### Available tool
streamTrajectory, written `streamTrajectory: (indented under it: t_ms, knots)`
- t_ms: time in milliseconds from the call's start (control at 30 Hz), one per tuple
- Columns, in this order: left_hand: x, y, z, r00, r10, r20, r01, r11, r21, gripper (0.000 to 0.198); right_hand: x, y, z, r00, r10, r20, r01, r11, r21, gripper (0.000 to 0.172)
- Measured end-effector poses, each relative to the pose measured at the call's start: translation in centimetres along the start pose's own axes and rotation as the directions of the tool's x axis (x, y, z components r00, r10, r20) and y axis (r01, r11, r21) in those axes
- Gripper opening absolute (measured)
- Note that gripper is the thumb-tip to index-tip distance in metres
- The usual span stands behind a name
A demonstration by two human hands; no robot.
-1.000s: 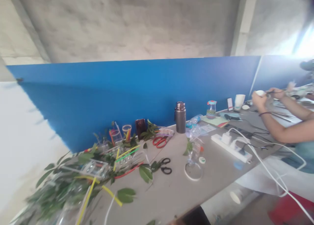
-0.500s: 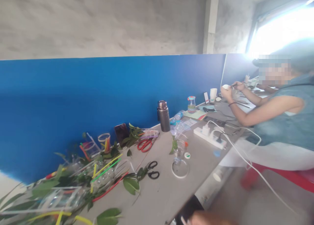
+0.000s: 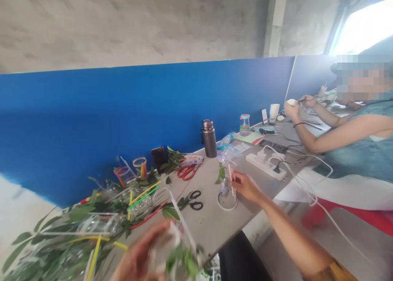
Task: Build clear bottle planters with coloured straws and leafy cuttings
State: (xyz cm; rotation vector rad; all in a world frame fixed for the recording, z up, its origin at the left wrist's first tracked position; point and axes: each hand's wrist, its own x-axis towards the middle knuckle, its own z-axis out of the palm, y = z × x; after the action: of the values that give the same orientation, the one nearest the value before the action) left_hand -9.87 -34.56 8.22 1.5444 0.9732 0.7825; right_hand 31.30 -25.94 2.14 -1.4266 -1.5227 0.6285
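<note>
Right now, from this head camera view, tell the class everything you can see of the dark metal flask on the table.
The dark metal flask is a tall, upright cylinder with a matte grey body and a shiny, steel-coloured cap that is on. It stands near the back edge of the grey table, in front of the blue panel. A clear plastic bottle lies just to its right. No hand touches it.

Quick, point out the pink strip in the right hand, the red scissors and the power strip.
Pink strip (image 3: 231,180): head view, middle of the strip.
Red scissors (image 3: 186,172): head view, on the red handles.
Power strip (image 3: 265,169): head view, white body between the plugs.
</note>
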Motion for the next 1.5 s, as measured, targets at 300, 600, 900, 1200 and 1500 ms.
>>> streamTrajectory:
  t_ms: [300, 600, 900, 1200, 1500]
  knots:
    - [13.6, 6.3, 3.1, 0.946, 0.251, -0.205, -0.259, 0.966, -0.014, 0.085, 0.9, 1.6, 0.3, 0.887, -0.079, -0.455, 0.019, 0.991, -0.134, 0.036]
    - [15.9, 7.3, 2.9, 0.882, 0.467, -0.063, -0.400, 0.811, 0.427, 0.067, 3.8, -9.1, 4.2, 0.984, -0.178, 0.026, 0.150, 0.894, 0.422, 0.067]
    - [16.0, 4.0, 0.8, 0.926, 0.353, -0.132, -0.361, 0.931, -0.045, 0.055, 7.1, -8.2, 8.1, 0.973, 0.102, -0.208, -0.001, 0.901, 0.434, 0.046]
    - [16.8, 5.2, -1.7, 0.909, 0.326, -0.261, -0.401, 0.855, -0.329, 0.064, 8.4, -5.2, 5.5, 0.971, 0.101, -0.218, -0.128, 0.985, -0.114, 0.020]
    - [18.0, 4.7, -1.0, 0.895, 0.376, -0.239, -0.398, 0.916, -0.047, 0.064, 5.4, -12.3, 7.0, 0.969, -0.244, 0.041, 0.243, 0.970, 0.008, 0.020]
